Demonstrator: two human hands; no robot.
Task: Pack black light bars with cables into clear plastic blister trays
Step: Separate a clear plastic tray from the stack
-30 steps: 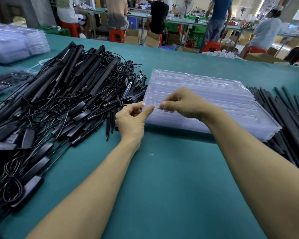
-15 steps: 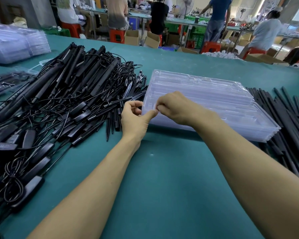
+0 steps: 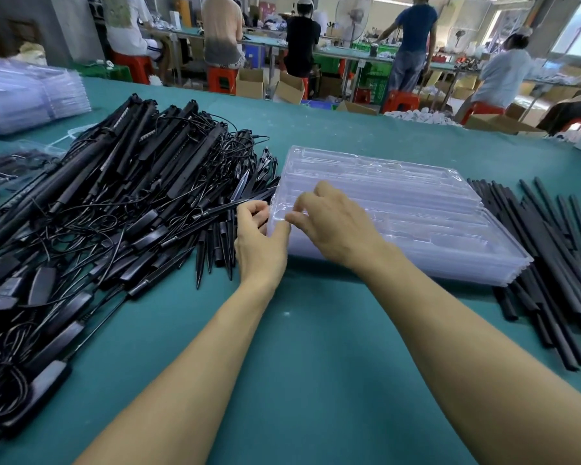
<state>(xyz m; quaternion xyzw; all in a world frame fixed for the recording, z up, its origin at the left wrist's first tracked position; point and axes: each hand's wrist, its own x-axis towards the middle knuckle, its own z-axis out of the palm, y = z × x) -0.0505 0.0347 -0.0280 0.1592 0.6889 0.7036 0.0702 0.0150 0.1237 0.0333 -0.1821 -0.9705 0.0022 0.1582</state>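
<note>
A stack of clear plastic blister trays (image 3: 416, 209) lies on the green table, right of centre. My left hand (image 3: 259, 239) presses its thumb against the stack's near left corner, fingers curled beside the edge. My right hand (image 3: 332, 219) rests on top of that same corner, thumb and forefinger pinching the top tray's rim. A big tangled heap of black light bars with cables (image 3: 121, 203) fills the table's left side, reaching up to the trays' left edge.
Plain black bars (image 3: 550, 263) lie in a row right of the trays. More clear tray stacks (image 3: 24, 95) sit at the far left. The green table (image 3: 316, 380) is bare in front of me. Several people work at benches behind.
Both hands have slid slightly forward and up along the stack's left corner. My right hand's fingers now sit on top of the tray rim, and my left thumb has stayed at the corner.
</note>
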